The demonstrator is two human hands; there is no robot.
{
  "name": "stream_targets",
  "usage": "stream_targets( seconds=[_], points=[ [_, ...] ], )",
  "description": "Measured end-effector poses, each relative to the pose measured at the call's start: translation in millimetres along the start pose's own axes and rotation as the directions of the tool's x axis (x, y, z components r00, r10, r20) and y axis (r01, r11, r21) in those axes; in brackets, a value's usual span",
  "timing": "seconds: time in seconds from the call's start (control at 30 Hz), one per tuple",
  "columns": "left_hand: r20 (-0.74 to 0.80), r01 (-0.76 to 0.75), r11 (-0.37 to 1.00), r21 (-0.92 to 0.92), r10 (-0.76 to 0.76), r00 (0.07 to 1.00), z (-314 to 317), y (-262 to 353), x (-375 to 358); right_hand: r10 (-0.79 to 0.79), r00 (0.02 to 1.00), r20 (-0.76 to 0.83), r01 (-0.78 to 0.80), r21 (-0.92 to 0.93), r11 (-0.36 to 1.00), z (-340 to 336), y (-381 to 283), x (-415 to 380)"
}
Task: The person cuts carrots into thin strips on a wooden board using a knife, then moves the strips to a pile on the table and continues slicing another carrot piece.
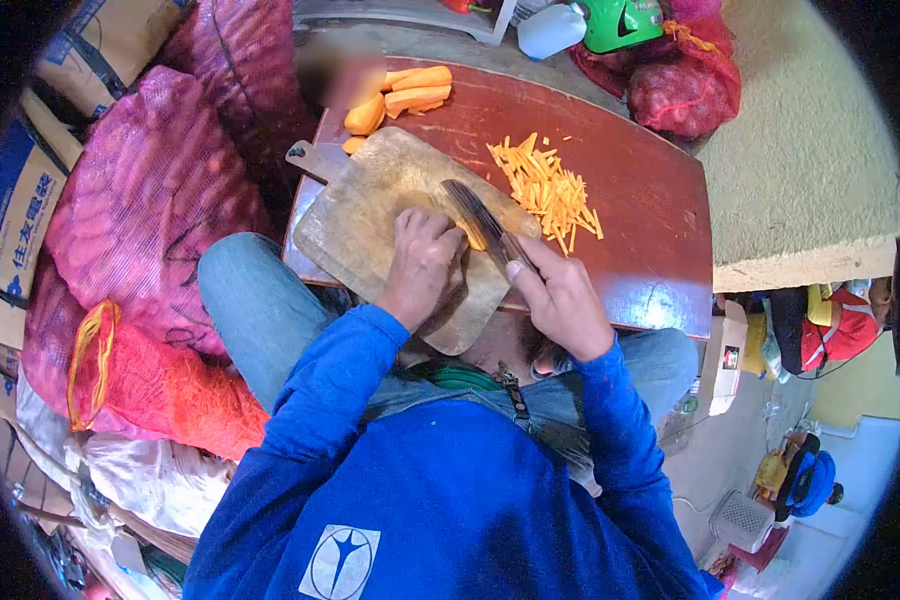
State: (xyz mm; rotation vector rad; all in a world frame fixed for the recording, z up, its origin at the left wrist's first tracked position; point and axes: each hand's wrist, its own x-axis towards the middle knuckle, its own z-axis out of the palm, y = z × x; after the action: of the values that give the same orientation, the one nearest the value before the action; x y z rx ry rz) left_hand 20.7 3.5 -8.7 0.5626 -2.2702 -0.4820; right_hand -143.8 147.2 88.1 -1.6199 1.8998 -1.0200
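A worn wooden cutting board (350, 215) lies at a slant across the near edge of the red-brown table (650, 200). My left hand (425, 262) is closed on it, fingers curled against an orange carrot piece (473, 236) that they partly hide. My right hand (567, 302) grips the handle of a dark-bladed knife (478, 212), its blade right beside the carrot piece. Just beyond the board lies a pile of cut carrot sticks (550, 190). Peeled carrot chunks (415, 92) are gathered at the table's far left corner.
Pink mesh sacks (155, 210) crowd the left, near stacked cardboard boxes (25, 210). A red net bag (685, 95) and a green container (620, 22) sit beyond the table. A concrete ledge (800, 150) borders the right. Another person (810, 480) is in the background at lower right.
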Motion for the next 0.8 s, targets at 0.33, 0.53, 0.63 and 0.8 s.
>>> stream_targets(
  seconds=[0.33,0.53,0.63,0.8],
  points=[
    [0.009,-0.019,0.999,0.035,0.019,1.000,-6,5,6,0.044,0.997,0.063,-0.039,-0.079,0.996,4,6,1],
    [0.053,0.005,0.999,0.038,-0.007,0.999,-5,3,3,0.061,0.995,0.078,-0.054,-0.096,0.994,2,-3,0],
    [0.028,0.001,1.000,0.031,-0.002,1.000,-5,5,4,0.082,0.993,0.089,-0.064,-0.192,0.979,10,-1,2],
    [-0.014,0.003,1.000,0.015,-0.003,1.000,-5,7,7,0.013,0.999,0.043,-0.007,-0.139,0.990,10,-1,14]
  ],
)
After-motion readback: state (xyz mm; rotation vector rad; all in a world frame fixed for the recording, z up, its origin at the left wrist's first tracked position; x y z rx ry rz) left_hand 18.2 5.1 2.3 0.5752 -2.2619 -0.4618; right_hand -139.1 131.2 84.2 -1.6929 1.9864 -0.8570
